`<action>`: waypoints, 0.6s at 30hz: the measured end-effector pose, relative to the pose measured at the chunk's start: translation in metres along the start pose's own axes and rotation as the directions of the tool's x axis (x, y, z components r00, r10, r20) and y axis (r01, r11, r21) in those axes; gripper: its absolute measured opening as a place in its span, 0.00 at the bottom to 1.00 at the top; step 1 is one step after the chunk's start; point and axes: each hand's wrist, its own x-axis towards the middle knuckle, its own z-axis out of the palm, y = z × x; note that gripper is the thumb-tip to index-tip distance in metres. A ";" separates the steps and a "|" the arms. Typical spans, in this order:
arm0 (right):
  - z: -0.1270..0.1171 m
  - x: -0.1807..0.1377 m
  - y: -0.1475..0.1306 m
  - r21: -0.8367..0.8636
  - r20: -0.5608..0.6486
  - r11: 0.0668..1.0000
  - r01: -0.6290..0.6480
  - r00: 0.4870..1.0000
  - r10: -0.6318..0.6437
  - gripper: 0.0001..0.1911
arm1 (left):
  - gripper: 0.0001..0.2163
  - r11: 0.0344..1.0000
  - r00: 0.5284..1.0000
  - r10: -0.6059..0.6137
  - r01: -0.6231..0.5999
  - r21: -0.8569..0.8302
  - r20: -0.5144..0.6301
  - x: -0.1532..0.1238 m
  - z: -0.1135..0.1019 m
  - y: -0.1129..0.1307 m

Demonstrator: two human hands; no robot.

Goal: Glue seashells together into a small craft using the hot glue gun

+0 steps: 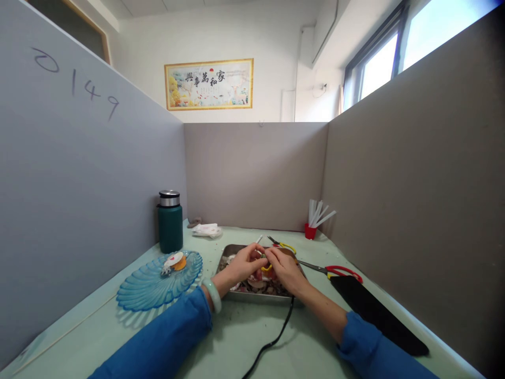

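Both hands, L (243, 263) & R (284, 268), pinch-closed on small yellow-green item (266, 267) over metal tray (232, 249), frame centre. Risk: item slips into the shells; black cable (276, 337) snags R sleeve.

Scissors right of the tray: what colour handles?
Red handles on the scissors, seen in the head view.

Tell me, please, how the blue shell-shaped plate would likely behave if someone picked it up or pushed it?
The blue plate looks like clear glass, so it is probably stiff, fragile and fairly heavy. Pushed, it would likely slide on the smooth table, and the small pieces lying on it might shift.
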 end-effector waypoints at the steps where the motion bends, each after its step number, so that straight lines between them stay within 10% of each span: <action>1: 0.000 0.000 0.000 -0.002 0.000 1.000 -0.003 1.000 0.003 0.20 | 0.18 1.000 1.000 0.004 -0.004 -0.002 0.000 0.000 0.000 -0.001; 18: 0.001 0.000 0.002 -0.019 -0.006 1.000 0.003 1.000 -0.003 0.21 | 0.17 1.000 1.000 -0.006 0.006 -0.011 0.018 -0.001 0.000 0.004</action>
